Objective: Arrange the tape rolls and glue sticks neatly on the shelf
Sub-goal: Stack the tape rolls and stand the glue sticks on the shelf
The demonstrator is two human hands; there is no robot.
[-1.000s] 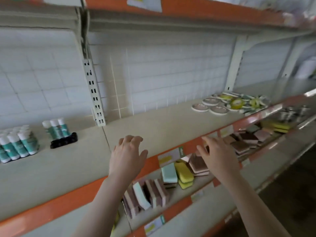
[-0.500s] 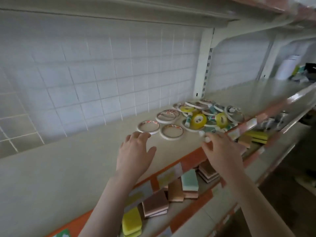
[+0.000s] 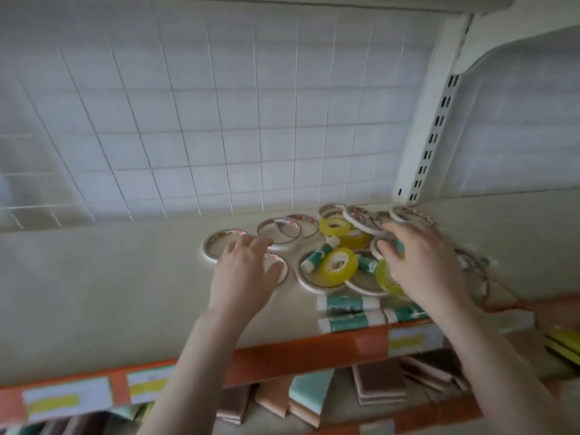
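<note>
A jumble of tape rolls lies on the cream shelf (image 3: pixel 110 293): several flat white rolls (image 3: pixel 279 230) and yellow rolls (image 3: pixel 340 265). Teal-and-white glue sticks (image 3: pixel 346 303) lie among them and near the front edge; one small stick (image 3: pixel 318 255) rests on a white roll. My left hand (image 3: pixel 244 271) hovers with fingers spread over the leftmost white rolls, holding nothing. My right hand (image 3: pixel 420 262) reaches over the right side of the pile, fingers spread, covering part of a yellow roll (image 3: pixel 386 279). Whether either hand touches a roll is unclear.
A white wire-grid back panel (image 3: pixel 219 120) and a slotted upright (image 3: pixel 430 120) close off the rear. The shelf's orange front edge (image 3: pixel 282 356) carries price labels. Sponges (image 3: pixel 309 394) in teal, brown and pink lie on the shelf below.
The view has swung right and closer to the tape pile. Both hands have moved forward from the shelf's front edge to above the rolls.
</note>
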